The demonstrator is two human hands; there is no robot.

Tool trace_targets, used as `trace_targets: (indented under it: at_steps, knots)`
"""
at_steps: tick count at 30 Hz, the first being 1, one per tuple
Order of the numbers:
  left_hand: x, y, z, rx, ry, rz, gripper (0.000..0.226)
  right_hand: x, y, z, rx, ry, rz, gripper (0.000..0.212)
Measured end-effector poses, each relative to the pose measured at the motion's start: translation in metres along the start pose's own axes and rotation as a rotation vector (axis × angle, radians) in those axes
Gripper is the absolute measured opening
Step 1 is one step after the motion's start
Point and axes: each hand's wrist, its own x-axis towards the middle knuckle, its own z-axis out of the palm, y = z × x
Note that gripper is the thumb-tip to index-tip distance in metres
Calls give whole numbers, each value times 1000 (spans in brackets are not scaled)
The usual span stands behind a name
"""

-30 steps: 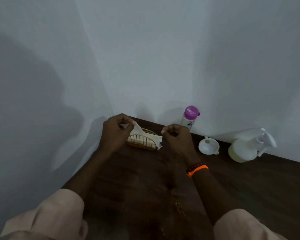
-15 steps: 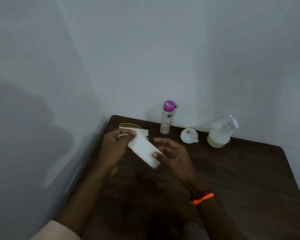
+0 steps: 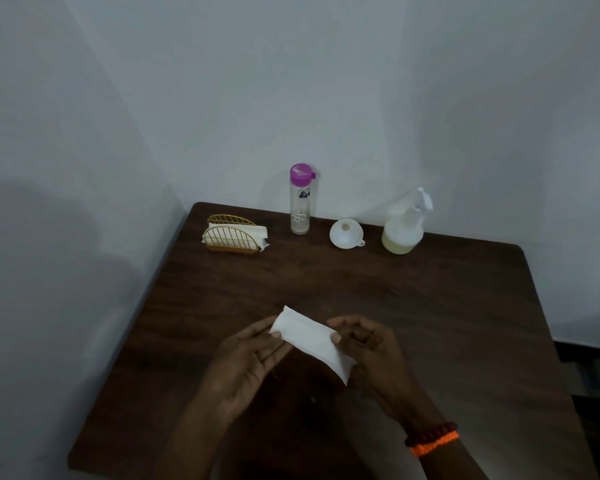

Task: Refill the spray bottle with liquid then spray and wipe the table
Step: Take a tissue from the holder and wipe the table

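A folded white tissue (image 3: 312, 339) is held above the dark wooden table (image 3: 413, 306) near its front. My left hand (image 3: 246, 362) pinches its left end and my right hand (image 3: 371, 355) grips its right end. At the back of the table stands a white spray bottle (image 3: 404, 226) with pale yellowish liquid in its lower part. To its left lies a white funnel (image 3: 345, 233), then a clear bottle with a purple cap (image 3: 300, 199), upright.
A gold wire napkin holder (image 3: 232, 237) with white tissues sits at the back left corner. Pale walls close the table's left and back sides. The table's right edge drops off to a dark floor area.
Both hands have drawn the tissue out of the napkin holder and pulled it back toward the front of the table. The view has moved away from the wall.
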Motion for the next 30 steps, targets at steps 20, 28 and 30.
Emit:
trace_targets:
  at_steps: [20,28,30]
  knots:
    - [-31,-57,34,552,71,405,12,-38,-15,12,-164,112,-222,6]
    - [-34,-56,31,603,47,387,12,-43,-10,8,-9,-25,-80,12]
    - [-34,-54,29,607,34,360,12,-42,-9,8,-44,-32,-102,13]
